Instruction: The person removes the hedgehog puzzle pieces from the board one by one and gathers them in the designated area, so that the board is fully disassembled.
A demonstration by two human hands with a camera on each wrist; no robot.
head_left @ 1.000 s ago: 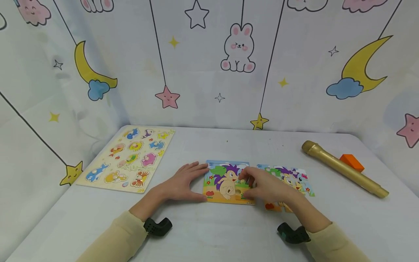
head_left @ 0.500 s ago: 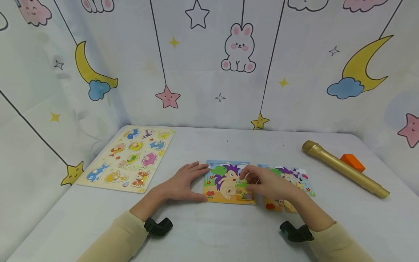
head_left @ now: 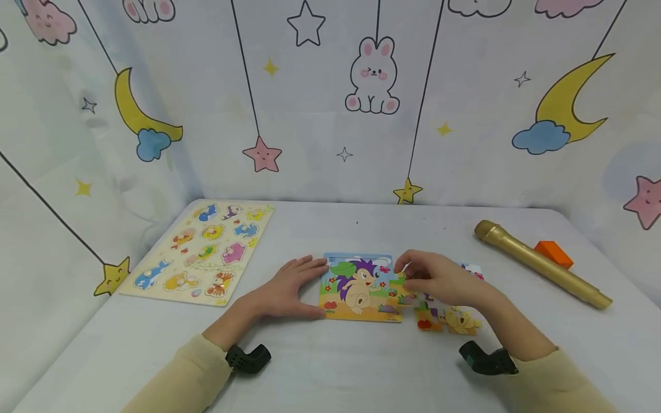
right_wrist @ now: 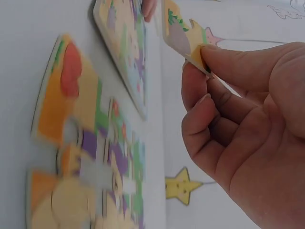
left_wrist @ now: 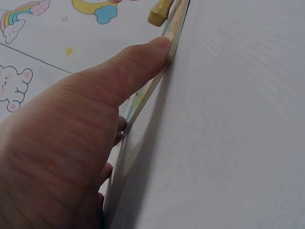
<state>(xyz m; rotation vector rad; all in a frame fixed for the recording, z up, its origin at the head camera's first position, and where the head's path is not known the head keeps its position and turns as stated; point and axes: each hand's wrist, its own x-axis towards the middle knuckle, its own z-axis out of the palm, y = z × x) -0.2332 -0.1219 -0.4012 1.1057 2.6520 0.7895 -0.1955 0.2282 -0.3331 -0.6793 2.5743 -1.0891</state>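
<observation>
My right hand (head_left: 436, 278) pinches a puzzle piece (right_wrist: 178, 36) between thumb and index finger. The piece is yellow with a grey stone and green grass, and it is tilted, off the table. It hangs at the right edge of the hedgehog puzzle board (head_left: 356, 289), partly over it. My left hand (head_left: 291, 289) rests at the board's left side with fingers extended; in the left wrist view its thumb (left_wrist: 143, 59) touches the board's edge. Right of the board lie several loose puzzle pieces (head_left: 462, 321), partly hidden under my right hand.
A pale animal peg puzzle (head_left: 206, 252) lies at the left back. On the right are a gold microphone (head_left: 542, 264) and an orange block (head_left: 554, 254) behind it. A patterned curtain (head_left: 310, 103) rises behind the white table.
My right hand has lifted the puzzle piece from the board's lower right and moved it rightward and up. The left hand has stayed at the board's left edge.
</observation>
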